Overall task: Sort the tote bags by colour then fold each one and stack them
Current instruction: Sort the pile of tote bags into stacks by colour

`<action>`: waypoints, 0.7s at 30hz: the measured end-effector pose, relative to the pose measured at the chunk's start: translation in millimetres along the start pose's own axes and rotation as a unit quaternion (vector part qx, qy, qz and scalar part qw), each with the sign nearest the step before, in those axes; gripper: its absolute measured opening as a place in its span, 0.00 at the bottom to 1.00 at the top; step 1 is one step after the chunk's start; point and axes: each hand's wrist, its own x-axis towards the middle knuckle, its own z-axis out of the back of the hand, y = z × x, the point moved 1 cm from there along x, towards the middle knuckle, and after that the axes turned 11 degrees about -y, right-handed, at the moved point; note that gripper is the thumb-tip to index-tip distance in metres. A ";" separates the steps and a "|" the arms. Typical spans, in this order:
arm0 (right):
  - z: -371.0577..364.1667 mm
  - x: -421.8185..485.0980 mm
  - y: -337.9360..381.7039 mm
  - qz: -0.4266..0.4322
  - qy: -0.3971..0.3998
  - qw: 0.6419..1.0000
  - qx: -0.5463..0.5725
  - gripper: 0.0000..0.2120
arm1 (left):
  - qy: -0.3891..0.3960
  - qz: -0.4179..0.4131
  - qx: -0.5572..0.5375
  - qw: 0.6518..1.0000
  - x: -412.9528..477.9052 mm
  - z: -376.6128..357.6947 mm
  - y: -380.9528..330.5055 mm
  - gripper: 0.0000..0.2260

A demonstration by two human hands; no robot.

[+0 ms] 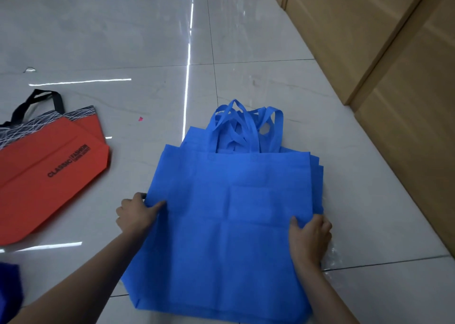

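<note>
A pile of blue bags (317, 175) lies flat on the pale tiled floor (123, 40), low in the middle of the view, with its blue handles (246, 129) bunched together and pointing to 12 o'clock. The top blue bag (234, 237) is spread over the pile. At its 9 o'clock edge the left hand (136, 215) pinches the cloth, thumb on top and fingers curled under. At its 3 o'clock edge the right hand (310, 237) grips the same bag, thumb on top and fingers wrapped round the edge. Well apart at 9 o'clock lies a red bag (49, 175) with black handles (37, 102) and black lettering. A pink scrap (140, 119) sits between the two. Wooden cabinets (394, 65) stand at 2 o'clock.
</note>
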 end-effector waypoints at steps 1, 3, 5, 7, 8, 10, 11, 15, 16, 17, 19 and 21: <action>0.3 -0.1 -1.6 0.002 -0.008 1.000 0.001 0.20 | -0.001 -0.017 0.003 1.000 -1.5 0.4 -2.1 0.28; 2.2 1.9 -5.9 0.000 -0.031 0.999 0.011 0.20 | 0.006 -0.050 -0.005 0.999 -4.4 -0.8 -5.9 0.27; 3.9 6.1 -8.9 -0.026 -0.048 0.998 0.038 0.19 | 0.039 -0.080 -0.042 0.995 -4.9 -5.6 -9.6 0.27; 5.6 11.5 -9.9 -0.055 -0.053 0.995 0.059 0.20 | 0.090 -0.101 -0.080 0.988 -7.5 -12.3 -15.5 0.28; 6.6 13.6 -9.7 -0.067 -0.054 0.994 0.065 0.21 | 0.110 -0.101 -0.090 0.985 -9.2 -15.4 -19.0 0.29; 10.0 17.0 -8.6 -0.091 -0.067 0.991 0.077 0.20 | 0.112 -0.077 -0.096 0.986 -13.1 -19.4 -27.4 0.31; 12.0 17.6 -9.5 -0.108 -0.076 0.987 0.093 0.19 | 0.103 -0.065 -0.091 0.988 -13.6 -20.7 -30.6 0.32; 17.4 22.3 -16.9 -0.208 -0.024 0.937 0.280 0.18 | 0.089 -0.023 -0.080 0.993 -2.7 -21.4 -32.6 0.30; 18.4 24.4 -18.7 -0.217 0.001 0.923 0.318 0.17 | 0.103 -0.020 -0.103 0.989 1.5 -20.9 -32.3 0.27; 20.7 26.1 -18.8 -0.213 0.026 0.916 0.338 0.15 | 0.116 -0.029 -0.132 0.984 4.6 -19.8 -32.6 0.25; 27.1 27.4 -13.1 -0.181 0.054 0.916 0.355 0.09 | 0.124 -0.063 -0.178 0.974 7.7 -15.6 -36.9 0.22; 32.3 28.6 -3.3 -0.143 0.042 0.916 0.372 0.06 | 0.104 -0.109 -0.192 0.970 12.9 -11.9 -46.5 0.22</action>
